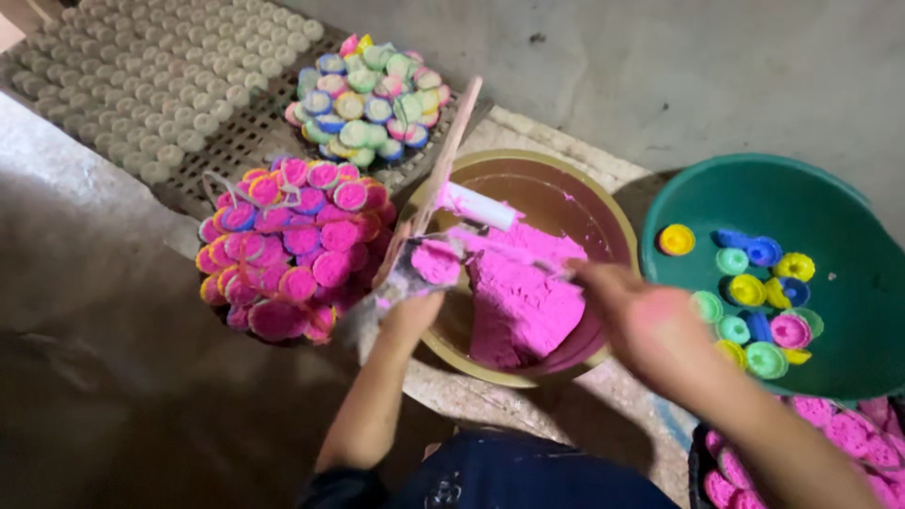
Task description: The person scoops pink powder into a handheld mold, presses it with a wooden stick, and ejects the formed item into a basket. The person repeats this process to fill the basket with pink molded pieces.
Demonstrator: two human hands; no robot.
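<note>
Head view. The left hand is closed around a small mould packed with pink material and holds it over the near left rim of the brown bowl. The right hand reaches in from the right above the same bowl; it is blurred, and a thin object appears to run from it toward the mould, but whether the fingers are closed on it cannot be told. The bowl holds a heap of pink powder, a white cylinder and a leaning wooden stick.

Handling judgement: the packed mould is probably light, and its fill appears soft, crumbly and easily broken at the exposed face. The rigid outer wall is the sound place to grip, with the filled face kept free. Powder on the fingers may make the wall slippery.

Surroundings: a mound of pink filled moulds lies to the left, and a mound of pale multicoloured filled moulds sits beyond it on a perforated tray, beside rows of white pieces. A green basin at right contains empty coloured moulds. Further pink pieces lie at lower right.
</note>
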